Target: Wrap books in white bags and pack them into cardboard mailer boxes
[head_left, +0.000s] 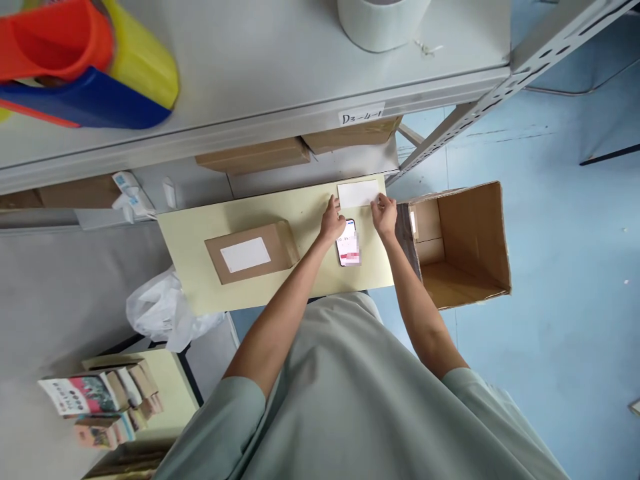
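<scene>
A blank white sheet, like a label or card, lies near the far edge of the pale yellow tabletop. My right hand pinches its right end between thumb and fingers. At the sheet's lower left corner is my left hand, its fingers loosely bent and apart; whether they touch the sheet I cannot tell. Just below it, between my forearms, a phone lies with its screen lit. A closed cardboard box bearing a white label rests to the left of my left forearm.
An open cardboard box stands right of the table. Beyond it rises a metal shelf with colored bins, a white roll and lower boxes. A plastic bag and stacked books are at lower left.
</scene>
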Available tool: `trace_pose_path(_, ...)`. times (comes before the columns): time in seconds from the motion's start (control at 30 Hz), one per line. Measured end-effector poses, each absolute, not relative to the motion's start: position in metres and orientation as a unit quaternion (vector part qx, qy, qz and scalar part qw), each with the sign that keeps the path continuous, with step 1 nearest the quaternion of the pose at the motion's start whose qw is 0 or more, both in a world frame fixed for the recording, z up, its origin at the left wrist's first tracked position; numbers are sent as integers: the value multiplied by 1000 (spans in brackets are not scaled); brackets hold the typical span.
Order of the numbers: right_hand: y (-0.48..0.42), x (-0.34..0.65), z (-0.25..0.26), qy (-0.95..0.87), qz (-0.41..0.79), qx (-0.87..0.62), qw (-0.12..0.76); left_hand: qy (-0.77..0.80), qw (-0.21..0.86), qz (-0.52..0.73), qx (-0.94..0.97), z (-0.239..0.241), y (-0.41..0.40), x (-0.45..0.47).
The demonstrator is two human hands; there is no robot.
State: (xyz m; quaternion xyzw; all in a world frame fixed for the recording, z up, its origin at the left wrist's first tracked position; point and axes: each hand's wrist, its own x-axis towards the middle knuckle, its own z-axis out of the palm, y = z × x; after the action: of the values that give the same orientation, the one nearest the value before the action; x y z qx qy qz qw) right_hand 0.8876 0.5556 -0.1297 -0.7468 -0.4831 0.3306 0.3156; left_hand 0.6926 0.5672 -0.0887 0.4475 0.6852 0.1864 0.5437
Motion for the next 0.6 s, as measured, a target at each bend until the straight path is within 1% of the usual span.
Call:
trace_pose_path(0.27, 557, 884, -118, -499, 325, -759, 265, 680, 536, 212, 453, -102, 556, 692)
trace_pose_path(0.6, 555, 875, -97, -468, 289, -779, 300, 683, 534, 207, 454, -99, 559, 697)
